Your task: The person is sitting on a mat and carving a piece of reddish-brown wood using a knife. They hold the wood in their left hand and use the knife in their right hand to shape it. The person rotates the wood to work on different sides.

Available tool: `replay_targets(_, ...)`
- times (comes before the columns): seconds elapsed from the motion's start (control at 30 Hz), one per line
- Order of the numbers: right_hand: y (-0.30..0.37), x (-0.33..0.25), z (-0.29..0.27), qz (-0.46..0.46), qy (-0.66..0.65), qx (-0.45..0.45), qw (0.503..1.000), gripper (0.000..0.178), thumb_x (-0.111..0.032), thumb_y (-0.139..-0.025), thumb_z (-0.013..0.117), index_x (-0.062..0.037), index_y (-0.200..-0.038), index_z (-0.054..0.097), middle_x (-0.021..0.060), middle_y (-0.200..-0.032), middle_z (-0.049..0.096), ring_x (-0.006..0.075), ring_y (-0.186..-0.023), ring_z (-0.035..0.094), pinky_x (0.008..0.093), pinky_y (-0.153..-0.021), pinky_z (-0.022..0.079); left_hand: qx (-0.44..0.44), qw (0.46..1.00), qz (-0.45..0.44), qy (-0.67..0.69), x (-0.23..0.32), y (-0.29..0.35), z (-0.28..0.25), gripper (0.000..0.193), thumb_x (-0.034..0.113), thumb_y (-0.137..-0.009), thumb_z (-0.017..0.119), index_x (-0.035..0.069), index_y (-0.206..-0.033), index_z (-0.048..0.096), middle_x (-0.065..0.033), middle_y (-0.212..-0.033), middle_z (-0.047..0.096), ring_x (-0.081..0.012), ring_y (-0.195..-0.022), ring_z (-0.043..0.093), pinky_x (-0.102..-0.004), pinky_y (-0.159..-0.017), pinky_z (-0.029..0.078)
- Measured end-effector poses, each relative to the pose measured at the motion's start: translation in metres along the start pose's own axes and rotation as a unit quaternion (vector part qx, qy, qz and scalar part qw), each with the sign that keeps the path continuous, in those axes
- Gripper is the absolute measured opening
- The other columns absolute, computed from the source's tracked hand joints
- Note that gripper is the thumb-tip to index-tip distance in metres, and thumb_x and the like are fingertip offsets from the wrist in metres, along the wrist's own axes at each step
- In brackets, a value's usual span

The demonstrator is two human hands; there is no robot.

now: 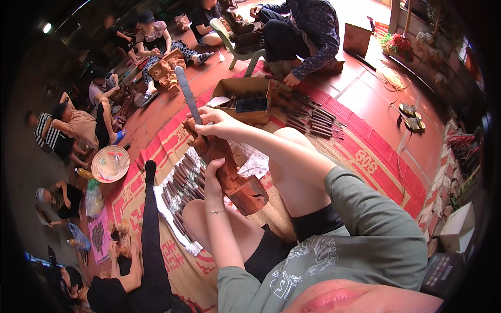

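A reddish-brown wood carving (229, 172) with a squared base leans across my lap, between my bare knees. My left hand (213, 178) is closed round its near side, thumb up along the wood. In my right hand (220, 123) is a long, flat, dark grey file (187, 91), gripped near the carving's upper end. The file's rounded tip points up and away to the left, and its lower end passes behind my fingers against the carving. Exactly where it touches the wood is hidden.
Rows of wooden-handled carving tools lie on a white cloth (192, 246) at my left and more tools (315, 117) at far right, on a red-and-tan mat (360, 156). Ahead stands a cardboard box (242, 86) bearing a phone (251, 105). Several people sit around; a woven hat (110, 164) lies left.
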State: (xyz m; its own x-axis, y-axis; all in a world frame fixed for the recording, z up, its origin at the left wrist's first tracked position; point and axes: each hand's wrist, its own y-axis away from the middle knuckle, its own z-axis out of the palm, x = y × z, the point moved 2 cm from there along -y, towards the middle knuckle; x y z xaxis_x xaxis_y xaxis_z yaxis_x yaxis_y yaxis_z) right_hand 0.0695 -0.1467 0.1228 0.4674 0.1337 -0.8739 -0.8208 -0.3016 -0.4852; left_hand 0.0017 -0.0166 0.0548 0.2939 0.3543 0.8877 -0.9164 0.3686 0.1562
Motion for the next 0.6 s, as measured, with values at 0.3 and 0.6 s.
replay_targets(0.3, 0.010, -0.012, -0.004, -0.024, 0.020, 0.008, 0.999, 0.030, -0.024, -0.084, 0.058, 0.0025, -0.098, 0.064, 0.0121, -0.123, 0.044, 0.0205, -0.110, 0.044, 0.0331, -0.092, 0.038, 0.018, 1.000, 0.021, -0.008, -0.004, 0.007, 0.013, 0.044, 0.027, -0.073, 0.053, -0.003, -0.104, 0.052, -0.0105, -0.087, 0.059, -0.0212, -0.074, 0.061, -0.0344, -0.066, 0.054)
replay_targets(0.6, 0.024, -0.027, -0.011, 0.011, 0.002, 0.036, 0.999, 0.029, -0.025, -0.085, 0.058, 0.0028, -0.089, 0.065, 0.0090, -0.127, 0.041, 0.0169, -0.110, 0.044, 0.0309, -0.087, 0.041, -0.055, 0.998, 0.006, 0.025, 0.003, 0.020, 0.046, 0.041, 0.028, -0.073, 0.052, -0.004, -0.099, 0.054, -0.0135, -0.082, 0.061, -0.0238, -0.068, 0.061, -0.0350, -0.064, 0.053)
